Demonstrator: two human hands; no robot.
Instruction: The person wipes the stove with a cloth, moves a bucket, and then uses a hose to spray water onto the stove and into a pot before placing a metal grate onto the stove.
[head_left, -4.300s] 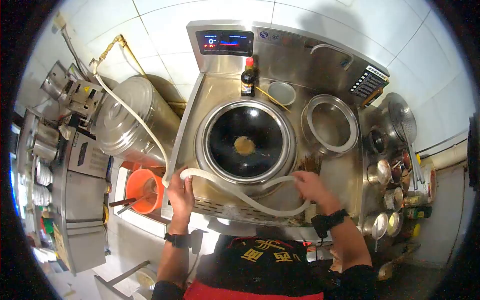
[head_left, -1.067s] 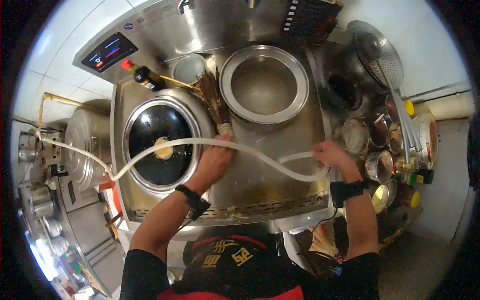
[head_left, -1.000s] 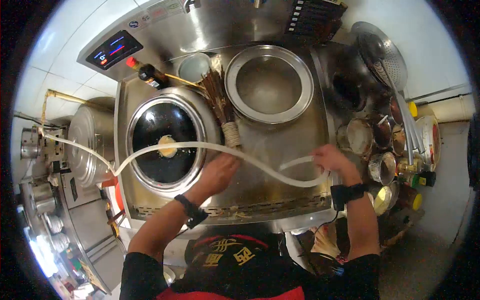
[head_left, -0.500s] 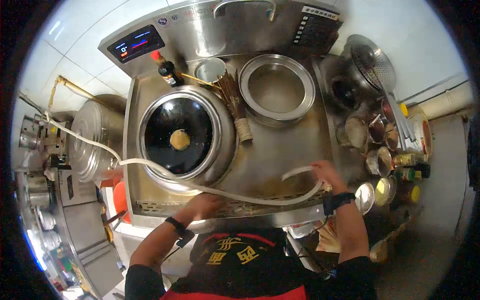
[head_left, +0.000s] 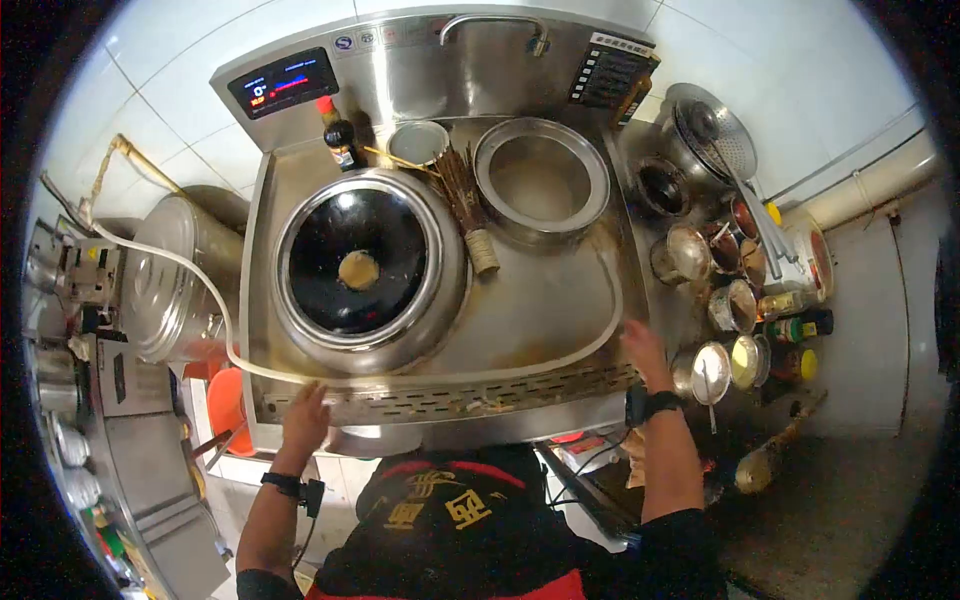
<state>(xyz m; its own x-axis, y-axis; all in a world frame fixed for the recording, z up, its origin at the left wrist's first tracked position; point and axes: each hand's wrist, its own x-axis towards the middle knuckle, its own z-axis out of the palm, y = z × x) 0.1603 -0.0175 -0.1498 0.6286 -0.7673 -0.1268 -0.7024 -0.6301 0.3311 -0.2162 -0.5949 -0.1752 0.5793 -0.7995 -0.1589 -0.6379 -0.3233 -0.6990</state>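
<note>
A pale flexible hose [head_left: 460, 378] runs along the front of the steel counter and curves up at the right toward a steel pot [head_left: 485, 210]. At the front left edge, my left hand [head_left: 305, 418] has its fingers closed at the hose. My right hand [head_left: 645, 352] is beside the right edge of the counter, fingers apart, holding nothing, just right of the hose's curve. A large wok with a black lid [head_left: 350, 230] and tan knob sits on the left. Between wok and pot lies a bound bamboo brush [head_left: 482, 250].
A sauce bottle [head_left: 341, 142] and a round metal container [head_left: 418, 142] stand at the back. The faucet [head_left: 540, 42] is above. Several seasoning bowls [head_left: 735, 305] and a colander [head_left: 735, 140] line the right side. A tall pot [head_left: 175, 280] stands left.
My right hand has let go of the hose's end part, which now lies along the counter's right side. My left hand has moved left, and the hose has dropped to the front edge.
</note>
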